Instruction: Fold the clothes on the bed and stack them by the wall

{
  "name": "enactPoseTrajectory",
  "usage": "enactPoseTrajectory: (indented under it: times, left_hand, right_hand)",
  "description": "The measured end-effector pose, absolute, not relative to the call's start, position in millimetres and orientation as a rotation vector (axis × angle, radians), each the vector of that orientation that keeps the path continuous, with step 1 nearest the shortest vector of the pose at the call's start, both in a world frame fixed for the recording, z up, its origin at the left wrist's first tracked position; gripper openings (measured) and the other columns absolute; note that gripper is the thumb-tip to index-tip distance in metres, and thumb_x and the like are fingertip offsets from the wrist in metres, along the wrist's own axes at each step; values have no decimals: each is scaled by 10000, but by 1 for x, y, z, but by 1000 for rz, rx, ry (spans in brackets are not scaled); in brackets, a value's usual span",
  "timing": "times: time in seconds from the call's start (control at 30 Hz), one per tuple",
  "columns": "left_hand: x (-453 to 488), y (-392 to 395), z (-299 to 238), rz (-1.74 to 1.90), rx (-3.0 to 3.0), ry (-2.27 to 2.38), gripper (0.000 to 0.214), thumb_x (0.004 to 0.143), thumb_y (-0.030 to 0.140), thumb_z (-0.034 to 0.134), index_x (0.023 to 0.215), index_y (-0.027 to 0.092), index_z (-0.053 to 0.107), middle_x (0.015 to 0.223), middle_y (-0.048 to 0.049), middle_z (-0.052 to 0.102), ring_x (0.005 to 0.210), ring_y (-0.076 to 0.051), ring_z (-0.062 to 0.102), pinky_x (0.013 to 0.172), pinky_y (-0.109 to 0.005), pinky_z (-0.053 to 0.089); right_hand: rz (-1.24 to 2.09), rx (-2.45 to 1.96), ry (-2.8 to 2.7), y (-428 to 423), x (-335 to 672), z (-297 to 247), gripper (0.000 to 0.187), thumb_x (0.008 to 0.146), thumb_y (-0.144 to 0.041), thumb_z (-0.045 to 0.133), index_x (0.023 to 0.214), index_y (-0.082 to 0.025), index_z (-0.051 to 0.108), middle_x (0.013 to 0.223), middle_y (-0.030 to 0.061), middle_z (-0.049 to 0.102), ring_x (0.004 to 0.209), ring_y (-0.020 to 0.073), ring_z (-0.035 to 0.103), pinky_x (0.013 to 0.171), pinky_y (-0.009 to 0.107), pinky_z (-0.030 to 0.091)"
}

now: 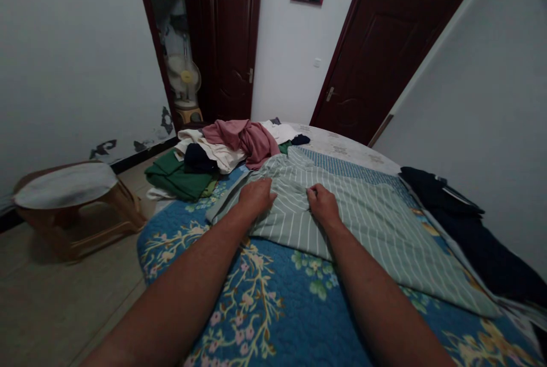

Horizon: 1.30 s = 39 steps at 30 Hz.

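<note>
A light green shirt with white stripes [367, 213] lies spread over a blue floral quilted cover [294, 304]. My left hand [257, 196] is on the shirt near its left end, fingers curled down onto the cloth and closed on it. To its right, my right hand [323, 203] pinches the same fabric between thumb and fingers. Creases run through the cloth between the two hands. The fingertips of my left hand are partly hidden.
Beyond my left hand lies a heap with a pink garment [243, 139], a green garment [177, 176] and white cloth. Dark folded clothes [461, 224] lie along the right edge. A brown stool [77, 196] stands at left; a fan [183, 76] is in the doorway.
</note>
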<state>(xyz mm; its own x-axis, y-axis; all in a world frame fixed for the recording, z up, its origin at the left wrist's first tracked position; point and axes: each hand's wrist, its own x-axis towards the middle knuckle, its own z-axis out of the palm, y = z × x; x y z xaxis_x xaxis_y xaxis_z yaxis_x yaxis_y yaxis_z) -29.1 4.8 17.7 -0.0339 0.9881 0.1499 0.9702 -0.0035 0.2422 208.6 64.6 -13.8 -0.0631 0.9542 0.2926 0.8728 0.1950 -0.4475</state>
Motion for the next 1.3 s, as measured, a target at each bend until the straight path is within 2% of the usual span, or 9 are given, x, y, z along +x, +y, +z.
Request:
enactPoseTrajectory:
  times: [0.07, 0.3, 0.43, 0.53, 0.63, 0.77, 0.93, 1.1, 1.3]
  left_hand:
    - [-30, 3, 21, 337, 2121, 2176, 453, 1028, 427, 649, 1421, 202, 668, 1308, -173, 779, 1222, -326, 734, 1008, -415, 551]
    - [-33, 5, 18, 331, 2123, 2262, 317, 1081, 357, 549, 1334, 229, 692, 1290, -146, 762, 1164, -300, 741, 960, -393, 567]
    - [-24, -3, 27, 363, 2214, 2316, 340, 1088, 232, 439, 1270, 190, 724, 1282, -179, 730, 1215, -324, 690, 998, -445, 554]
    - [-7, -13, 30, 491, 2356, 2159, 354, 1067, 182, 442, 1301, 170, 707, 1267, -182, 720, 1223, -310, 666, 1042, -452, 532]
    - [11, -18, 19, 445, 2403, 2034, 326, 1044, 182, 497, 1281, 189, 720, 1211, -153, 730, 1158, -275, 688, 1015, -416, 546]
    - [20, -17, -3, 423, 2446, 1982, 322, 1042, 192, 498, 1259, 139, 730, 1273, -190, 692, 1230, -300, 657, 1059, -434, 530]
    - [16, -13, -10, 448, 2447, 1972, 347, 1054, 178, 454, 1279, 142, 716, 1314, -190, 670, 1249, -287, 641, 1095, -434, 507]
    - [15, -13, -14, 530, 2451, 1984, 388, 1099, 356, 453, 1330, 169, 702, 1398, -187, 657, 1359, -311, 594, 1191, -496, 436]
    - [14, -14, -14, 481, 2354, 2024, 589, 1104, 539, 413, 1593, 240, 551, 1691, -145, 513, 1597, -410, 388, 1286, -668, 284]
  right_hand:
    - [206, -1687, -1963, 65, 208, -13, 262, 1092, -373, 554, 1135, -217, 760, 1040, 85, 809, 973, 225, 727, 819, 285, 447]
    - [52, -1862, -2022, 61, 200, -12, 260, 1114, -375, 524, 1177, -223, 725, 1123, 95, 758, 984, 229, 688, 808, 307, 428]
    - [-121, -1710, -2002, 56, 201, -5, 308, 1112, -315, 462, 1256, -190, 703, 1261, 139, 689, 1110, 250, 636, 905, 326, 452]
    - [-164, -1504, -2088, 50, 200, -2, 342, 1098, -272, 426, 1257, -187, 717, 1241, 148, 692, 1158, 270, 613, 977, 346, 451]
    - [-44, -1405, -2270, 44, 191, -7, 344, 1060, -229, 466, 1273, -203, 734, 1227, 132, 717, 1123, 265, 633, 983, 350, 464]
    - [3, -1440, -2435, 39, 179, -17, 337, 1056, -238, 498, 1266, -214, 760, 1224, 141, 717, 1161, 273, 634, 991, 354, 470]
    - [-98, -1472, -2448, 41, 179, -20, 371, 1090, -274, 471, 1293, -202, 774, 1197, 157, 703, 1149, 292, 622, 1003, 382, 461]
    - [-176, -1520, -2449, 35, 180, -14, 374, 1091, -272, 480, 1318, -211, 772, 1218, 169, 694, 1148, 312, 608, 983, 400, 449]
    - [-145, -1542, -2448, 24, 178, -8, 395, 1092, -284, 474, 1390, -235, 728, 1311, 154, 683, 1194, 308, 595, 1015, 413, 452]
